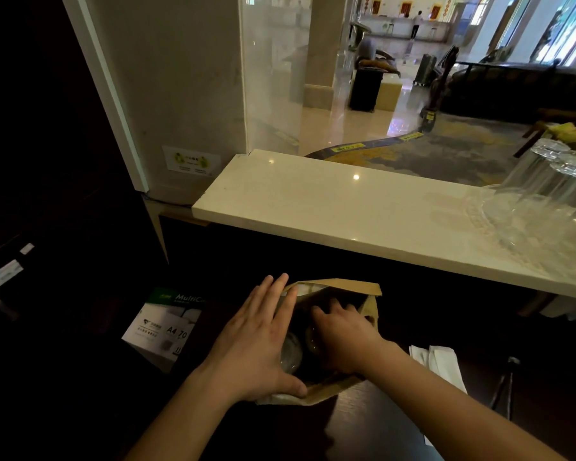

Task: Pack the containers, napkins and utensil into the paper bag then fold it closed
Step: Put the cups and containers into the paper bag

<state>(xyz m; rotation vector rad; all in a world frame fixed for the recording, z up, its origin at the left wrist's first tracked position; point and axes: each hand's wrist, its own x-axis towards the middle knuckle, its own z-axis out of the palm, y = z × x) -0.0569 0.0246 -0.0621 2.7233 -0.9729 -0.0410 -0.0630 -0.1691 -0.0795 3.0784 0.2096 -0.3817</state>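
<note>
A brown paper bag (346, 287) stands open on the dark desk below the counter. My left hand (256, 341) lies flat against the bag's left wall, fingers spread, thumb on the near rim. My right hand (343, 334) reaches down into the bag's mouth, fingers curled over a container; whether it grips it is unclear. A clear lidded container (291, 356) shows inside the bag between my hands. White napkins (441, 361) lie on the desk to the right of the bag. A dark utensil (504, 384) lies just beyond the napkins.
A ream of A4 paper (162, 327) sits left of the bag. A white stone counter (346, 207) runs above the desk, with upturned glasses (546, 181) at its right end. A glass partition and a wall pillar stand behind.
</note>
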